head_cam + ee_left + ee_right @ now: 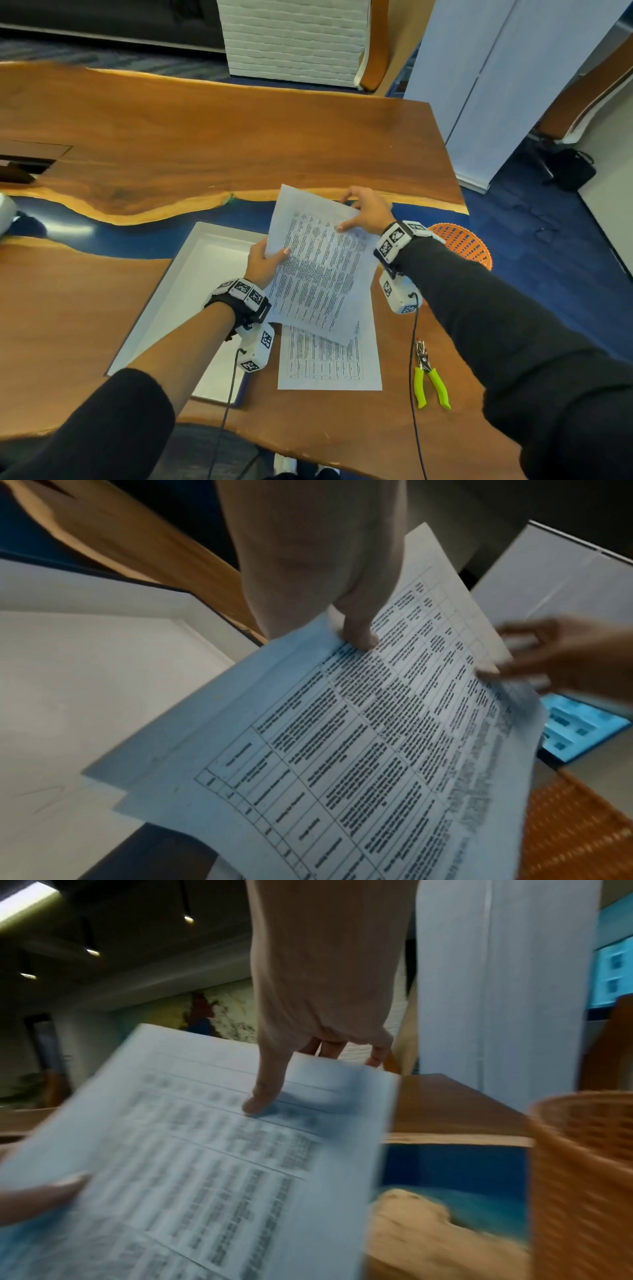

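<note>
We are holding the printed sheets (318, 270) in the air, just over the right edge of the white tray (191, 260). Our left hand (263, 262) is pinching their edge nearest the tray, thumb on top; our right hand (368, 212) is pinching the corner away from the tray. At least two sheets are lying together, a little shifted. We are thinking the lower one could slip out, because only the edges are being gripped, and fall on the single sheet (329, 366) lying on the worktop (171, 137), right of the tray. Pulling with both hands could also be creasing the paper.
</note>
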{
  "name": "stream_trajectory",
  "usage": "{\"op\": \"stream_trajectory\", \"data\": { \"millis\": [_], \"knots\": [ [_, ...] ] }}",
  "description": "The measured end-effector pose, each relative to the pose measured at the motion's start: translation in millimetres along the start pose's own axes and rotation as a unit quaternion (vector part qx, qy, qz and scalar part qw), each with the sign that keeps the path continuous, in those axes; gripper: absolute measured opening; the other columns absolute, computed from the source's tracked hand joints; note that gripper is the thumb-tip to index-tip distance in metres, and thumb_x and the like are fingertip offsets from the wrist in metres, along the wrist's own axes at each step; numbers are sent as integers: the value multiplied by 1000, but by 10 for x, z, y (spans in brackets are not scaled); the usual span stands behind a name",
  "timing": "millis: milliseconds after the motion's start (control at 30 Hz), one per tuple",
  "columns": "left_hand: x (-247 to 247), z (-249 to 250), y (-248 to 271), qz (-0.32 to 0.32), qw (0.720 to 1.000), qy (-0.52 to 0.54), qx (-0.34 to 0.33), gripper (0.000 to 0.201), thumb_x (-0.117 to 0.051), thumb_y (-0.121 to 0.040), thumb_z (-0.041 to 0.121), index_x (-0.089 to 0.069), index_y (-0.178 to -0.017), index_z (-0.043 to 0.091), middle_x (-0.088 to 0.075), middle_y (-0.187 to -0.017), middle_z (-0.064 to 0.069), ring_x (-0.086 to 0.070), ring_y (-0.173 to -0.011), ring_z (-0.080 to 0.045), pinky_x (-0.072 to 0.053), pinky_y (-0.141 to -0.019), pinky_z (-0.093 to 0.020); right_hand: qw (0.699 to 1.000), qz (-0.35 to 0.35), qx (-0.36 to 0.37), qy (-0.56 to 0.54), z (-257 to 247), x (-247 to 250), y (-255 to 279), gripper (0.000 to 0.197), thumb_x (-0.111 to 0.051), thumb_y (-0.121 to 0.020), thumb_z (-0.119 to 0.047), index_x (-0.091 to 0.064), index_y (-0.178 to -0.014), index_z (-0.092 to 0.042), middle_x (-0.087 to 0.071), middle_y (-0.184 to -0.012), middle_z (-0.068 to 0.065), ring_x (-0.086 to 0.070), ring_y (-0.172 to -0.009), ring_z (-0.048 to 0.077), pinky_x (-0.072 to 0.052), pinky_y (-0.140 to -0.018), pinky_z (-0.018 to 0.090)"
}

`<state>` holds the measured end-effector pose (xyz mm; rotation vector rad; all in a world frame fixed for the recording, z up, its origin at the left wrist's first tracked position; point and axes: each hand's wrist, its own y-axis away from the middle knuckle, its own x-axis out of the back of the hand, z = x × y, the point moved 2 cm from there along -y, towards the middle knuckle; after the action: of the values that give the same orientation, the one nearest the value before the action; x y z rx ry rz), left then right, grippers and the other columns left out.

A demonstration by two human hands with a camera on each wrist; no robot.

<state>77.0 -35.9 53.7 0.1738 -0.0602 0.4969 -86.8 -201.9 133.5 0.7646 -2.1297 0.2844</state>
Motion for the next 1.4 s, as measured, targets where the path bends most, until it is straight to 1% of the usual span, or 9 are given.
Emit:
{"op": "stream_trajectory", "data": {
  "millis": [67,167,333,433,533,633,967,1267,1400],
  "knots": [
    [36,10,-12,1,1000,5,6,30,-57,-91,5,-56,-121,-2,-66,-98,-6,-65,-85,-15,-55,-75,-34,999,8,-32,-31,342,50,-12,47,-85,-37,-55,-61,-74,-37,-65,-91,-12,-61,-93,22,-44,-86,61],
    [44,32,-36,-5,1000,13,12,31,-57,-91,6,-56,-122,-2,-65,-108,-13,-64,-95,-27,-54,-82,-39,987,60,-78,-131,435,150,244,41,-89,-56,-27,-68,-88,-14,-66,-92,2,-60,-90,21,-50,-82,48],
    [-47,16,-119,22,999,24,5,32,-58,-92,6,-55,-122,-3,-62,-122,-22,-61,-110,-36,-51,-93,-50,890,51,-178,-417,577,-110,543,55,-76,-73,-2,-52,-123,-7,-67,-106,12,-66,-87,20,-56,-66,31],
    [-149,39,-142,71,997,31,-25,32,-58,-92,7,-56,-122,-3,-63,-119,-21,-61,-110,-35,-51,-94,-50,874,67,-188,-444,587,-328,588,46,-71,-76,1,-56,-120,1,-67,-109,14,-67,-90,23,-60,-75,33],
    [-268,101,-142,113,992,23,-48,34,-57,-93,9,-55,-125,-2,-63,-119,-20,-61,-109,-31,-51,-93,-43,861,122,-177,-461,537,-415,584,36,-65,-82,1,-56,-117,7,-64,-113,18,-66,-85,20,-59,-65,22],
    [-346,134,-131,126,989,18,-74,34,-58,-92,10,-56,-124,-2,-64,-115,-16,-61,-103,-24,-50,-87,-33,849,150,-165,-479,542,-433,554,35,-63,-84,-2,-56,-118,5,-63,-116,19,-66,-90,21,-58,-79,36],
    [-451,-217,-130,60,998,6,-32,36,-69,-83,5,-57,-116,-1,-65,-110,-21,-63,-102,-38,-53,-87,-56,869,107,-215,-434,688,-708,661,49,-63,-83,2,-46,-130,-4,-56,-130,17,-53,-120,32,-43,-101,53],
    [-440,-245,-154,18,1000,13,7,39,-72,-80,5,-59,-117,3,-66,-110,-9,-64,-103,-26,-52,-93,-44,886,85,-215,-402,889,-774,569,51,-61,-85,0,-40,-130,-13,-55,-130,12,-52,-121,28,-39,-105,53],
    [-467,-294,-138,-2,999,24,30,39,-70,-80,1,-59,-117,-2,-65,-115,-18,-63,-103,-28,-51,-94,-44,892,77,-222,-385,1040,-905,575,46,-57,-89,-4,-41,-131,-17,-56,-131,10,-52,-122,29,-40,-105,56]
  ]
}}
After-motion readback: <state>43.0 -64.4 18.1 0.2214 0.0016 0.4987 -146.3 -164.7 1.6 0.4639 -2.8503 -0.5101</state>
